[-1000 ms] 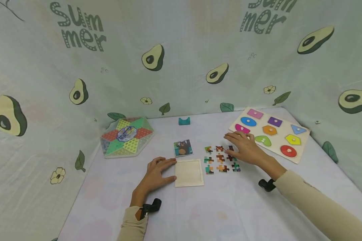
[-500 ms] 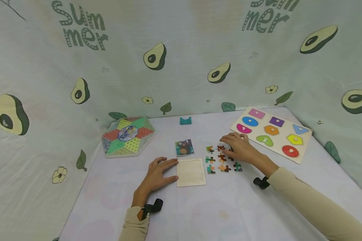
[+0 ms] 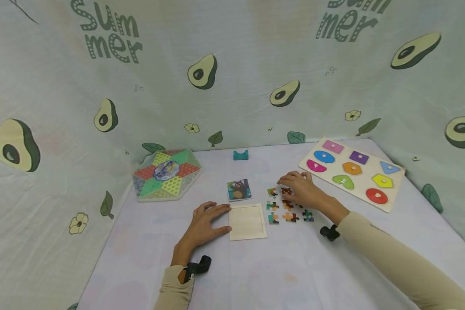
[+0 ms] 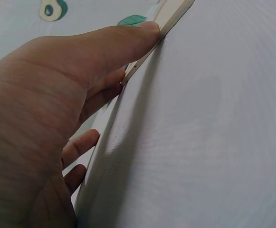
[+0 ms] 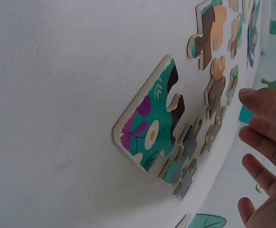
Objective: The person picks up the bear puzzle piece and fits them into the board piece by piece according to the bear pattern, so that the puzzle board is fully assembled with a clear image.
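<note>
A square wooden puzzle tray (image 3: pixel 248 221) lies on the table with nothing in its recess. My left hand (image 3: pixel 201 226) touches the tray's left side with the thumb and forefinger, the thumb lying on its edge in the left wrist view. To the right of the tray, jigsaw pieces (image 3: pixel 273 218) lie in rows, apart from each other. Over the far right pieces hovers my right hand (image 3: pixel 304 191), covering some of them, with nothing held. In the right wrist view its fingers are spread beyond a corner piece (image 5: pixel 147 123) with purple leaves and a flower.
A bear picture card (image 3: pixel 239 189) lies behind the tray. Farther back sits a teal notched block (image 3: pixel 240 155). A shape board (image 3: pixel 352 174) with colored knobbed pieces is at the back right. A hexagonal game box (image 3: pixel 166 175) stands at the back left, near the curtain.
My right hand has moved left and slightly nearer over the jigsaw pieces, uncovering some on the right. My left hand stays at the tray. The whole view has shifted a little.
</note>
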